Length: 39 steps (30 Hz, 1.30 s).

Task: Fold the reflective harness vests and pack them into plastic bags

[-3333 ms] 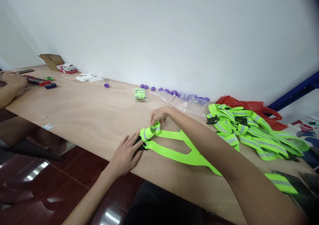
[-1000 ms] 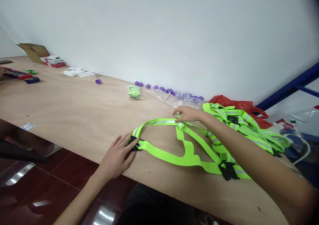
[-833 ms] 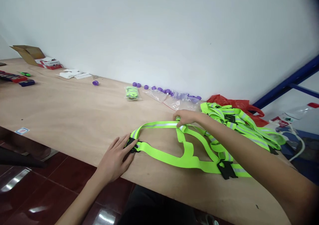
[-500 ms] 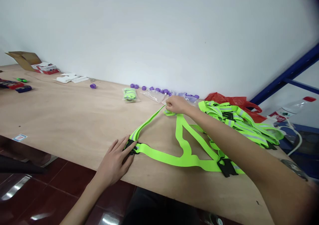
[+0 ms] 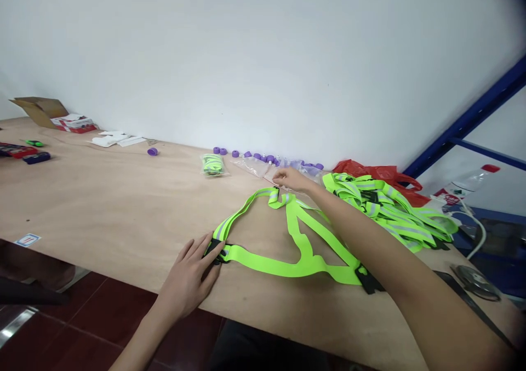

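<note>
A bright green reflective harness [image 5: 263,262] with grey stripes lies spread on the table, its straps forming loops. My left hand [image 5: 191,272] rests on its near left corner, fingers stretched and apart, pressing over a black buckle [image 5: 214,249] that they partly hide. Just beyond the harness's far end is my right hand [image 5: 292,179], its fingers loosely curled and no strap visibly in them. Below those fingers the strap bends around a small black slider [image 5: 276,190]. Another black buckle [image 5: 369,281] sits at the near right, partly covered by my right forearm.
A heap of similar green straps [image 5: 394,209] lies at right before a red plastic bag [image 5: 373,171]. Behind are a packed green bundle [image 5: 213,164], clear bags [image 5: 252,166] and several purple caps [image 5: 257,156]. A bottle [image 5: 468,184] stands far right; an open carton [image 5: 41,110] far left.
My right hand has let go of the strap, which has sagged into a slack curve below it. My left hand stays at the buckle. The view has shifted slightly.
</note>
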Each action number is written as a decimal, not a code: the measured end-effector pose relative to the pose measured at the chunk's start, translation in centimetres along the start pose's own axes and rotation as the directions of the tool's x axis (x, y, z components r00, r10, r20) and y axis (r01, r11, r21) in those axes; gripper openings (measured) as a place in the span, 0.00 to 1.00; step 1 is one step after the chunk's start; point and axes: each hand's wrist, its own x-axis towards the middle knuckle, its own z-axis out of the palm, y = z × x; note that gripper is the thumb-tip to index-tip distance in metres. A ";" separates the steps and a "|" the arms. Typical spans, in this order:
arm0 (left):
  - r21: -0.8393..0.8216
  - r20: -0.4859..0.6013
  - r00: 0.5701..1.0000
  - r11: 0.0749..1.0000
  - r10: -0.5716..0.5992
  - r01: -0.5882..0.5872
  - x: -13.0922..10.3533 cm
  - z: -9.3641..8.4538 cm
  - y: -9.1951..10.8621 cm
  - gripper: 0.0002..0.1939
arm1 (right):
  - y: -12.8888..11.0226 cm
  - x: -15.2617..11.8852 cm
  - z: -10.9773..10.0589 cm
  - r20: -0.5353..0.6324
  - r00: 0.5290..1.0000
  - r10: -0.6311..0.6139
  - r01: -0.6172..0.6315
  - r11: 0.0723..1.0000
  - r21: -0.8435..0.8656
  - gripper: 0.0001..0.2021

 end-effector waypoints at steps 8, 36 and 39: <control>-0.007 -0.018 1.000 1.000 -0.009 0.009 -0.1 0.0 -0.1 0.26 | 0.2 0.5 2.1 0.222 0.973 0.059 -0.042 0.996 -0.084 0.11; 0.022 -0.010 1.000 1.000 0.008 -0.007 0.0 0.1 -0.2 0.27 | 0.8 1.5 2.0 -0.120 0.993 0.009 -0.047 0.949 -0.312 0.09; 0.015 -0.020 1.000 1.000 0.001 -0.001 0.0 0.1 -0.2 0.27 | 1.1 1.3 1.4 -0.203 0.979 -0.011 -0.048 0.959 -0.279 0.16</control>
